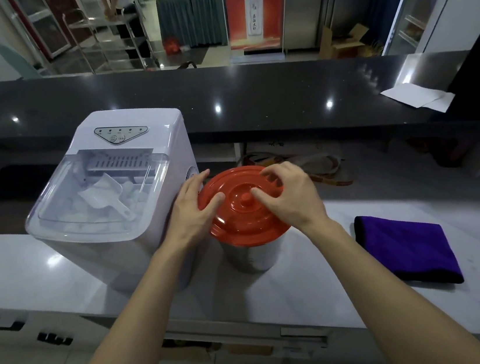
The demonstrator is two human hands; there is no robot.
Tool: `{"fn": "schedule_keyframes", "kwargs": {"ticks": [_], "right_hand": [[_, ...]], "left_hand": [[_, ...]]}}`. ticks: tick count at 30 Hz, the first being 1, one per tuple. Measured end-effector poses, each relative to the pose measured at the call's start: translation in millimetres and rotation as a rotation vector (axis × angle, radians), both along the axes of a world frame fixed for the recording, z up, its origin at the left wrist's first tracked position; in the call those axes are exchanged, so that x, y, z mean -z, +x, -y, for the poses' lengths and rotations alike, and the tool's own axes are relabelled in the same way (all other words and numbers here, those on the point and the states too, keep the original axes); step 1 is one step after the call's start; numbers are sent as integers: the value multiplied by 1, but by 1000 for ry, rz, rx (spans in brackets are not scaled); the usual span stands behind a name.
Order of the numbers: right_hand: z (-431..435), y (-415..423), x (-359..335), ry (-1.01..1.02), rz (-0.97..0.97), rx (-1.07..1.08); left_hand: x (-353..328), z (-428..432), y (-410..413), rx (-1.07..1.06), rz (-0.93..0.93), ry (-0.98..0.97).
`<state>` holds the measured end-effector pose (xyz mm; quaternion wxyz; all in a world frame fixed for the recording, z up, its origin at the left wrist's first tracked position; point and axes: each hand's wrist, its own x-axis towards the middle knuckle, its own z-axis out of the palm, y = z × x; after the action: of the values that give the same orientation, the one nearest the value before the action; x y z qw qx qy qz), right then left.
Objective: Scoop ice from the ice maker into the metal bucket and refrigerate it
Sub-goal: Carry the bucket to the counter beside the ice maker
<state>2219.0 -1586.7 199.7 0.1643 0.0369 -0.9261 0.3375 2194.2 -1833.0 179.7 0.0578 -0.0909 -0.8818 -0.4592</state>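
**Both hands on the bucket's red lid**

Two bare forearms reached in from the lower edge of the view, over the front of the pale counter (307,283). The left hand (189,211) lay against the left side of the red lid (244,224), its fingers (198,178) nearly straight and close together along the rim, with the thumb resting on the lid's top. The right hand (291,198) arched over the right half of the lid, its fingers (271,173) bent and slightly spread with the tips down on the raised rings. Its thumb tip sat just beside the small centre knob; whether that hand actually gripped anything could not be told.

The lid sat on top of the metal bucket (252,258), which stood upright on the counter just right of the ice maker (138,250). The white ice maker's clear top cover was down. Through the cover showed the ice (74,208) and a white scoop (102,197) lying on it, handle pointing toward the camera.

A folded purple cloth (406,248) lay flat on the counter, well to the right of the bucket. Farther back, on the dark raised ledge (252,100), lay a sheet of white paper (417,97).
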Motion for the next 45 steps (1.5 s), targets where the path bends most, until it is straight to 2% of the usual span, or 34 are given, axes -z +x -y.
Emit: {"fn": "schedule_keyframes", "kwargs": {"ticks": [9,18,25,28,32,35,39,45], "right_hand": [[25,-32,-12,324,244,-147],[26,-35,-23,355,308,-214],[24,-32,-29,369,286,-238],[19,-33,-26,307,251,-177],[-3,-31,-19,148,159,19],[-18,-27,-10,128,244,129],[-27,-23,1,91,414,156],[-24,-20,1,-10,326,145]], "left_hand": [[-3,4,-7,-45,79,117],[-4,1,-9,-55,72,95],[4,0,-10,-48,112,68],[8,2,-12,-39,140,63],[10,5,-8,-45,167,77],[13,6,0,-44,180,64],[18,5,10,-48,170,37],[15,0,13,-63,148,37]]}}
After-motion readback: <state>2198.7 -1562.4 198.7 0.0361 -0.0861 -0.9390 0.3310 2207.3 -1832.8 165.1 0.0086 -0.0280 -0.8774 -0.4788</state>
